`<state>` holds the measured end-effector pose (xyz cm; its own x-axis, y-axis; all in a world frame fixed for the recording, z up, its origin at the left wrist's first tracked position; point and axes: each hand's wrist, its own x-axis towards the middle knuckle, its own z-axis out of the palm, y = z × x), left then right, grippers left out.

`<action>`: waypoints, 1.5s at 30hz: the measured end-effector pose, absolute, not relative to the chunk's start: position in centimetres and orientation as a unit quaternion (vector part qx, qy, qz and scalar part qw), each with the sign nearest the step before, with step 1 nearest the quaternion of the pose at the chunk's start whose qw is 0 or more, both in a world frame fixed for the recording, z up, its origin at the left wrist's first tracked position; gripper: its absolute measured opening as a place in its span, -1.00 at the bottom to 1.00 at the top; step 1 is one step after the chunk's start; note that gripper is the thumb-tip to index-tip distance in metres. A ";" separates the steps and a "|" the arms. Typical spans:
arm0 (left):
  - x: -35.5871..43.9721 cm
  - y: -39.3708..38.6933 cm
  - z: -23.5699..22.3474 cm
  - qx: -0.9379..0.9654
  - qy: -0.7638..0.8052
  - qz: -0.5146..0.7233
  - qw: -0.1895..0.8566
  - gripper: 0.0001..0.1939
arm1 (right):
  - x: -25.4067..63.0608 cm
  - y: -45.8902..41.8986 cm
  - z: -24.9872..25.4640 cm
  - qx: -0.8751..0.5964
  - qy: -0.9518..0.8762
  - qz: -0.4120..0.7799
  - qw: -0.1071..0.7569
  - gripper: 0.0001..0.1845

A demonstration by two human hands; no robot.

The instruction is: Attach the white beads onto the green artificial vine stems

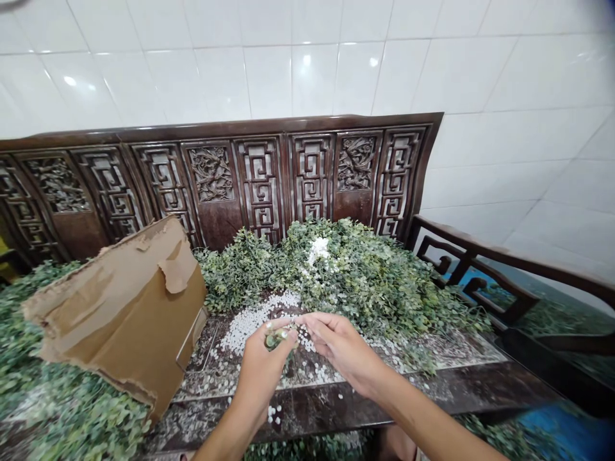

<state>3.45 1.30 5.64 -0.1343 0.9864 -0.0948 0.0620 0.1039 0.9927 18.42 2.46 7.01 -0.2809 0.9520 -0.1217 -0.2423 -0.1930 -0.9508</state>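
Observation:
Fingers of my left hand (262,365) are closed around a green artificial leaf sprig (273,339), whose leaves show between the thumb and forefinger. My right hand (343,352) meets it fingertip to fingertip, its thumb and forefinger pinched together; what they hold is too small to make out. Both hands hover over the front of a dark wooden bench seat (307,410). Many small white pieces (247,323) lie scattered on the seat under and behind the hands. Just beyond them rises a big heap of green artificial foliage (369,282), with a white clump (318,250) on top.
A torn cardboard sheet (139,314) leans upright at left, with more foliage (86,410) around it. Behind stands the carved backrest (211,173) against a tiled wall (269,70). An openwork armrest (480,256) bounds the right side. Foliage also lies below the front edge.

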 end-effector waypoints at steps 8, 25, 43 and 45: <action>3.4 0.9 6.6 0.498 0.585 0.472 0.431 -0.77 | 18.7 2.7 6.3 -0.408 -0.463 0.648 0.446 -0.64; 3.3 0.8 6.5 0.543 0.568 0.470 0.403 -0.80 | 18.9 2.8 6.6 -0.467 -0.543 0.526 0.459 -0.79; 3.2 0.7 6.7 0.584 0.573 0.454 0.352 -0.89 | 18.8 2.5 6.8 -0.480 -0.545 0.523 0.447 -0.78; 3.2 0.8 6.7 0.586 0.572 0.455 0.350 -0.90 | 18.8 2.5 6.6 -0.480 -0.520 0.554 0.438 -0.74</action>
